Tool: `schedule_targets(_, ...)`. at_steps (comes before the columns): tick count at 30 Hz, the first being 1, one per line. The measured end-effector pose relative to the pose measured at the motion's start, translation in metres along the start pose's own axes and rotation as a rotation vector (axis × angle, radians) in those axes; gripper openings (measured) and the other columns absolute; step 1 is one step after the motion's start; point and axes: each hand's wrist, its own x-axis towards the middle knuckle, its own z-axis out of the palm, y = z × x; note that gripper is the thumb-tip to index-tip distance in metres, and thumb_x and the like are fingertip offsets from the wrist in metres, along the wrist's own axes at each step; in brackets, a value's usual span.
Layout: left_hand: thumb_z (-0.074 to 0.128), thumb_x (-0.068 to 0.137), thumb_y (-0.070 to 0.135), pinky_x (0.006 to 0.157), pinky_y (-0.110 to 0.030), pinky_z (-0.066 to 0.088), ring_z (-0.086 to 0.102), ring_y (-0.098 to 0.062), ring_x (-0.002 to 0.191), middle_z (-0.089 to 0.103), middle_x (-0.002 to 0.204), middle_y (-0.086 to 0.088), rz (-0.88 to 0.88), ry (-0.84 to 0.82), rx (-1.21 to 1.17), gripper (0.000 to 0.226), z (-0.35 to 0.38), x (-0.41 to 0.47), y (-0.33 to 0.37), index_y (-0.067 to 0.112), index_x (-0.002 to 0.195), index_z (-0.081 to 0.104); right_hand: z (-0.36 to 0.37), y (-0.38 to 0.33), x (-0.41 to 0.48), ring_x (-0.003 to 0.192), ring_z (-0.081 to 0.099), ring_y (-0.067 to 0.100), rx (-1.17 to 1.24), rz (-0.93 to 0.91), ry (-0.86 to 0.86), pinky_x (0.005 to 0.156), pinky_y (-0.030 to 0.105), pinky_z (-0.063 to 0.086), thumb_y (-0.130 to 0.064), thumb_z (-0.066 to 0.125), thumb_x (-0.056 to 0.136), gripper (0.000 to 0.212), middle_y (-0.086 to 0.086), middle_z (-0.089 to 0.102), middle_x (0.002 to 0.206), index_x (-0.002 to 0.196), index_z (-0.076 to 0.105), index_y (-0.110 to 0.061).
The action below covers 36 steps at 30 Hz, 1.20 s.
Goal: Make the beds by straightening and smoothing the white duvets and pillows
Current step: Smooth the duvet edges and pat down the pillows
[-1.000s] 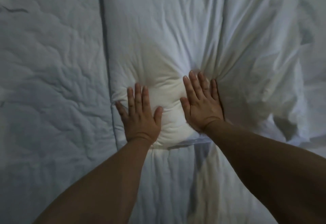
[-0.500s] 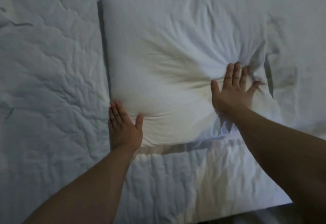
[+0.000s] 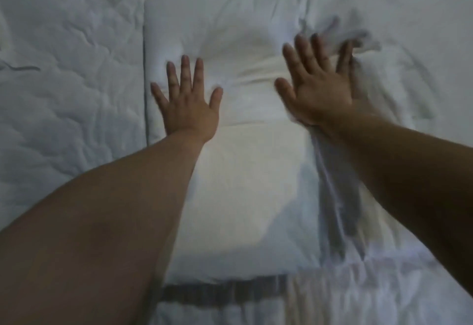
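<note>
Both hands have moved farther up the pillow [image 3: 250, 176] since half a second ago. The left hand [image 3: 188, 105] was then at the near left corner with its fingers together; now it lies flat well in from that corner, palm down, fingers straight and fanned, thumb out to the right. The right hand [image 3: 318, 91] was at the pillow's right edge; now it sits nearer the middle and farther up, and it is blurred. Its fingers are also straight and spread, and the little finger lies against a ridge of bunched cloth [image 3: 358, 40]. Neither grip is closed on anything: both stand apart and press on the fabric, though the blur hides how firmly the right palm bears down. The pillow fills the centre of the view, and more of its near part shows than before, a smooth pale stretch running between the two forearms. A shallow fold crosses it between the hands. A long dark crease [image 3: 340, 209] runs down its right side under the right forearm. Its left edge lies just beside the duvet [image 3: 66, 89], whose rumpled, quilted surface covers the left of the scene as it did earlier. Along the pillow's near edge is a dark strip [image 3: 225, 292], with more white bedding [image 3: 345, 304] near and to the right of it.
</note>
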Motion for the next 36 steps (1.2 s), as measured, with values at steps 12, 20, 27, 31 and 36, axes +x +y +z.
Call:
schedule_targets(12,0.021,0.101,0.064,0.118,-0.069,0.007,-0.002,-0.026,0.157,0.001,0.171,0.003,-0.002,0.09,0.007,0.074,0.042,0.005,-0.014,0.027,0.163,0.004,0.064,0.036,0.031,0.157,0.003,0.025,0.22,0.441,0.088,0.121,0.066,0.001,-0.07,0.017,0.099,0.077,0.003,0.003,0.171,0.163,0.003,-0.028)
schedule_targets(20,0.025,0.1,0.06,0.119,-0.067,0.005,0.002,-0.027,0.157,0.006,0.17,0.002,-0.013,0.163,0.008,0.074,0.058,0.011,-0.008,0.022,0.162,0.012,0.082,0.037,0.042,0.157,-0.002,0.027,0.201,0.449,0.094,0.121,0.063,-0.003,-0.066,0.017,0.099,0.078,0.006,-0.002,0.171,0.163,-0.001,-0.024)
schedule_targets(27,0.029,0.1,0.059,0.119,-0.067,0.006,0.001,-0.027,0.157,0.005,0.17,0.002,-0.021,0.165,0.03,0.074,0.054,0.011,-0.003,0.024,0.162,0.011,0.088,0.039,0.045,0.157,-0.001,0.03,0.206,0.434,0.103,0.121,0.064,-0.002,-0.064,0.018,0.1,0.078,0.009,0.0,0.17,0.163,0.002,-0.021)
schedule_targets(31,0.021,0.1,0.061,0.119,-0.067,0.006,-0.001,-0.026,0.157,0.004,0.171,0.002,-0.022,0.161,0.047,0.074,0.052,0.008,-0.001,0.023,0.163,0.009,0.088,0.041,0.044,0.157,-0.001,0.03,0.211,0.43,0.096,0.122,0.064,-0.001,-0.064,0.015,0.1,0.077,0.008,-0.002,0.17,0.163,0.0,-0.021)
schedule_targets(36,0.02,0.101,0.061,0.119,-0.067,0.007,0.0,-0.026,0.157,0.005,0.17,0.002,-0.014,0.177,0.057,0.073,0.05,0.006,0.0,0.023,0.163,0.01,0.088,0.042,0.044,0.157,-0.001,0.03,0.218,0.42,0.099,0.121,0.064,0.0,-0.064,0.015,0.1,0.078,0.009,-0.001,0.17,0.163,0.001,-0.021)
